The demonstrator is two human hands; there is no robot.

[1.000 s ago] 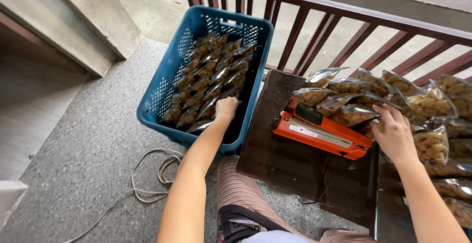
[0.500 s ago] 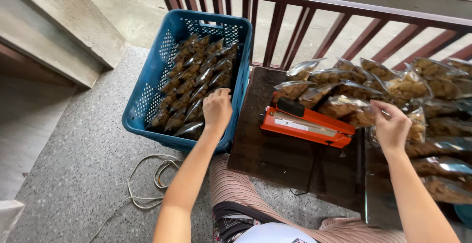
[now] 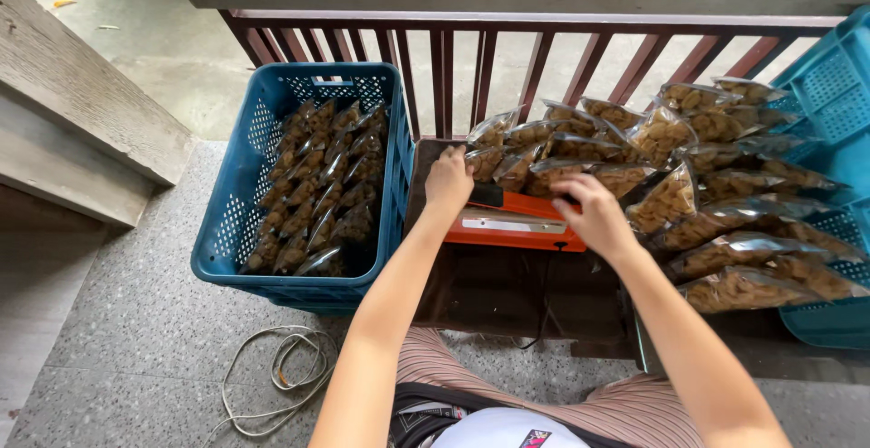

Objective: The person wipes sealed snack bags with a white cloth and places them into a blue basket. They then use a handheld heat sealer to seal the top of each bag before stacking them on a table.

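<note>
Your left hand (image 3: 449,179) has left the blue crate (image 3: 237,221) and joined your right hand (image 3: 594,217) at the orange sealer (image 3: 507,229), both gripping one clear snack bag (image 3: 544,174) (filled packs lie right of the sealer).

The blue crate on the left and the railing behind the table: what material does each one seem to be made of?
The blue crate looks like moulded plastic: even matte colour and perforated lattice walls. The railing seems to be painted metal or wood, I cannot tell which: slim straight bars in a dark red-brown coat, slightly glossy.
</note>
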